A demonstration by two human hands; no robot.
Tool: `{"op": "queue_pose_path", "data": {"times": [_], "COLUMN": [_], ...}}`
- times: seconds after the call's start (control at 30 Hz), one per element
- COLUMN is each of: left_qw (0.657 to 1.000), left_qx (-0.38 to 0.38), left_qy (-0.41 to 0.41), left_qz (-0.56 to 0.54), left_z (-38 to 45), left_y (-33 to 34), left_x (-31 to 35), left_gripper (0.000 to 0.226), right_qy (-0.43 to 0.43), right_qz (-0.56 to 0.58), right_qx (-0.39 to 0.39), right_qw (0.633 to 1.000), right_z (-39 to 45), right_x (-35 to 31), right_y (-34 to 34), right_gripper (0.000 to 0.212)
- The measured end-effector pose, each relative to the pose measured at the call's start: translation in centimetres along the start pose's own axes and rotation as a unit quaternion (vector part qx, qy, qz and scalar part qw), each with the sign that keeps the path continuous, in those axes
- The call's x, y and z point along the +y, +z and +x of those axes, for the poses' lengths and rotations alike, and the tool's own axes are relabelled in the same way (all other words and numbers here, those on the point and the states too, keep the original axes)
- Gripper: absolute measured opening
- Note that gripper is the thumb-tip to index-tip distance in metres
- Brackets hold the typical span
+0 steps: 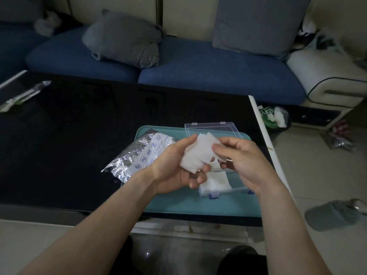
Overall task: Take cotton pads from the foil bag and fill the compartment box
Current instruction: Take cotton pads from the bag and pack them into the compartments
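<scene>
Holding pads (198, 153), both hands hover above box (224, 190) containing pads.

Foil bag (139, 155): you get blue round icons in row, one looks like "S"; blue print along edge, too small and tilted to read. Green wrapper (267, 116) on floor right of table: white letters, roughly "ata", partly hidden. Nothing else legible for you.
</scene>
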State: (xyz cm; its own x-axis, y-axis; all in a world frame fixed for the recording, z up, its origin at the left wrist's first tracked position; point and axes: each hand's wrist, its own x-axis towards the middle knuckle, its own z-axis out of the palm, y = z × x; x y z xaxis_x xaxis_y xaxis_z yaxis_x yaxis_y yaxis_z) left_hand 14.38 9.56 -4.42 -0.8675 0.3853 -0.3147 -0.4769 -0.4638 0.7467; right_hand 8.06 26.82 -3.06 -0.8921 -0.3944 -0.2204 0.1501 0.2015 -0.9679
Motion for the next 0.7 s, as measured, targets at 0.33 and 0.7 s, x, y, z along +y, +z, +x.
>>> {"op": "queue_pose_path", "data": {"times": [0.33,0.7], "left_qw": [0.987,0.967], "left_qx": [0.139,0.178], "left_qy": [0.07,0.165], "left_qz": [0.038,0.074], "left_z": [0.7,1.2], "left_y": [-0.2,0.9], "left_x": [-0.7,-1.3], "left_gripper": [0.033,0.037], "right_qy": [-0.089,-0.037], "right_qz": [-0.087,0.053], "right_qx": [0.105,0.197], "right_qw": [0.987,0.978], "right_z": [0.1,-0.1], "right_x": [0.5,0.9], "right_y": [1.0,4.9], "right_gripper": [0.013,0.024]}}
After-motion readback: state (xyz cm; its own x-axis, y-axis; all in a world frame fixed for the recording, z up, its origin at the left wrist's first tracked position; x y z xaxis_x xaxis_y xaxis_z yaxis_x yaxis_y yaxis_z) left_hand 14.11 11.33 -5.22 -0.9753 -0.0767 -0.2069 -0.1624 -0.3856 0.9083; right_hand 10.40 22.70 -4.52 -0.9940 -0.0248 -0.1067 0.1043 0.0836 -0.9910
